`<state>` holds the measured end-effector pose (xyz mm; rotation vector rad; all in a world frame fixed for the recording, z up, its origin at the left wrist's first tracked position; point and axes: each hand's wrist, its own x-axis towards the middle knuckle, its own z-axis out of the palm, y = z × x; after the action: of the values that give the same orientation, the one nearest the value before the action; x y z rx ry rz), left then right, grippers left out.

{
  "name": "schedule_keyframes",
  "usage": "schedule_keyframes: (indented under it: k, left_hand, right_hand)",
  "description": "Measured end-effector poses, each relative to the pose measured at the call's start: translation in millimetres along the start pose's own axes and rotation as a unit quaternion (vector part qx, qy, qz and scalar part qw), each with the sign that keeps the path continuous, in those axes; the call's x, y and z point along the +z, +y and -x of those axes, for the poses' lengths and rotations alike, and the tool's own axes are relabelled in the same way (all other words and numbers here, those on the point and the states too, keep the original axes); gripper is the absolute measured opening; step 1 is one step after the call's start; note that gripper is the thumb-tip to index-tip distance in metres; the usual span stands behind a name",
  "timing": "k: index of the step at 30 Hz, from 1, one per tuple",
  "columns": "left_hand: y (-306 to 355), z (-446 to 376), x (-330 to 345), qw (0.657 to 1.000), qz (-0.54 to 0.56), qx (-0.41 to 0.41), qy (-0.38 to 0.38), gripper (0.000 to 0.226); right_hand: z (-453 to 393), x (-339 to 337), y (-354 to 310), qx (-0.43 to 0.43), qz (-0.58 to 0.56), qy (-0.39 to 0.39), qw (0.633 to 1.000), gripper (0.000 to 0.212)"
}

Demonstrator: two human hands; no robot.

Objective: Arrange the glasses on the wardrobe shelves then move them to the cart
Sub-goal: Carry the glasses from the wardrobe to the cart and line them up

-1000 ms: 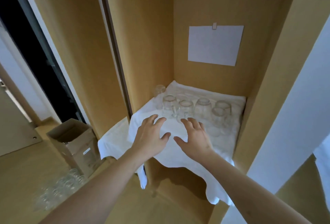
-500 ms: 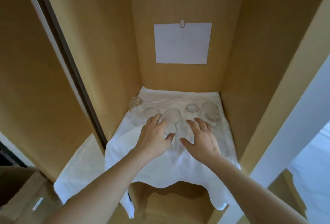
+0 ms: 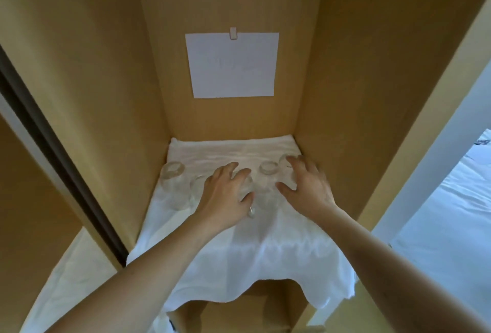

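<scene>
Both hands: have reached in among the glasses since a second ago.
Left hand [image 3: 225, 197]: fingers curling over a clear glass [image 3: 245, 192] beneath it.
Right hand [image 3: 305, 186]: fingers spread, over the rightmost glass [image 3: 287, 165]; grip unclear.
Meaning: pickup for the cart is likely starting.

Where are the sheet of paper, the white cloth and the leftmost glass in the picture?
sheet of paper [image 3: 232, 65], head view, on its blank middle.
white cloth [image 3: 255, 258], head view, on the bare front part near the shelf edge.
leftmost glass [image 3: 174, 173], head view, on its upper rim.

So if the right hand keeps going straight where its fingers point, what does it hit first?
Probably the far-right glass: the right hand has its fingertips already over it. Beyond that is only cloth and the back wall. Depth is unclear.
</scene>
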<state>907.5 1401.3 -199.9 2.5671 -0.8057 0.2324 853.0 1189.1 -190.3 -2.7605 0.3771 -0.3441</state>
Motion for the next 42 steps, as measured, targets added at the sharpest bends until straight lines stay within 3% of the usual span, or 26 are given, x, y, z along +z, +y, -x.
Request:
schedule_keyframes:
  k: [7,12,16,20,27,30,36,42]
  left_hand:
    - [-3,-54,23,0.999,-0.031,0.011,-0.006,0.063]
    - [-6,-85,40,0.999,-0.047,0.001,-0.024,0.063]
    - [-11,-98,48,0.997,-0.064,0.002,-0.034,0.064]
    - [-21,-103,48,0.998,-0.048,-0.015,-0.039,0.062]
    - [-56,-95,25,0.996,-0.059,-0.063,-0.023,0.060]
    - [-76,-88,9,0.992,-0.079,-0.101,-0.017,0.058]
    - [-121,-71,-18,0.966,-0.086,-0.214,-0.113,0.062]
    - [-141,-62,-30,0.950,-0.052,-0.254,-0.177,0.077]
  right_hand:
    - [-99,-3,18,0.067,-0.009,-0.049,0.997,0.069]
    - [-143,12,31,0.102,-0.025,-0.172,0.980,0.074]
    - [-166,21,42,0.111,-0.103,-0.256,0.955,0.083]
    - [-174,29,47,0.080,-0.047,-0.328,0.940,0.097]
    - [-187,38,41,0.065,-0.072,-0.278,0.956,0.084]
    - [-200,32,20,0.025,-0.057,-0.206,0.977,0.090]
    - [-215,30,-49,-0.063,-0.141,-0.060,0.986,0.099]
    - [-205,51,-105,-0.101,-0.262,-0.018,0.960,0.093]
